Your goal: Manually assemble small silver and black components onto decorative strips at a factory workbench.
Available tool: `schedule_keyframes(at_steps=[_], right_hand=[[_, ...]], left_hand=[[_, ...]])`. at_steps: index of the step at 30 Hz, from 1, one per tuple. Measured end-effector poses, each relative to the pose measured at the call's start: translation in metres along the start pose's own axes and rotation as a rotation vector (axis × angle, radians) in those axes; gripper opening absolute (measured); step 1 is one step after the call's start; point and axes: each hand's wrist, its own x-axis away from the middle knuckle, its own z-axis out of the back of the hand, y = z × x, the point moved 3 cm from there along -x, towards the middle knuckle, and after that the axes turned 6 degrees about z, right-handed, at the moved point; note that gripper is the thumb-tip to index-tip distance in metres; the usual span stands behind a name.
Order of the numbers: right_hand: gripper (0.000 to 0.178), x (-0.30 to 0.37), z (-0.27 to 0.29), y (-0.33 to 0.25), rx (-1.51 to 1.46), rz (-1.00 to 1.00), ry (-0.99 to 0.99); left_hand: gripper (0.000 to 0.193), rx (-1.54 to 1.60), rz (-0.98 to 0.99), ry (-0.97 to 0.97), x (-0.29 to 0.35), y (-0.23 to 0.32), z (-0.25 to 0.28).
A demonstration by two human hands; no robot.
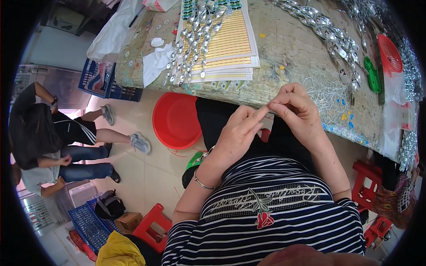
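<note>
Just off the near edge of the worktable (284, 44), my two hands meet fingertip to fingertip. The fingers of my left hand (239, 133) are pressed together, the longer ones pointing toward the right hand. My right hand (299, 113) pinches with thumb and forefinger at the same spot. A tiny glint shows between the fingertips, too small to name. Silver twisted strips (195, 40) lie on a stack of printed yellow sheets (230, 44) beyond my left hand. Tangled white thread (326, 99) lies on the table beside my right hand.
More silver twisted garlands (324, 31) lie at the far right, near a green plastic tool (372, 75) and a red basket (390, 53). Crumpled white paper (157, 64) sits at the left. A red basin (176, 119) stands on the floor; two people are further left.
</note>
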Motion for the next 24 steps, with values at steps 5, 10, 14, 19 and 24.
schedule_keyframes(at_steps=[5, 10, 14, 19, 24], right_hand=[[0.006, 0.002, -0.003, 0.008, -0.254, -0.091, -0.020], [0.006, 0.005, -0.015, 0.006, -0.452, -0.206, -0.097], [0.007, 0.006, -0.017, 0.005, -0.573, -0.275, -0.106], [0.008, 0.006, -0.019, 0.000, -0.580, -0.338, -0.126], [0.010, 0.009, -0.007, -0.010, -0.141, -0.192, -0.280]], left_hand=[[0.042, 0.131, 0.000, -0.081, 0.005, -0.002, 0.003], [0.030, 0.383, 0.037, -0.041, 0.002, -0.006, 0.004], [0.014, 0.573, 0.272, 0.034, -0.002, 0.001, 0.002], [0.012, 0.666, 0.277, 0.052, 0.001, -0.003, 0.002], [0.011, 0.633, 0.224, 0.156, 0.007, -0.012, 0.017]])
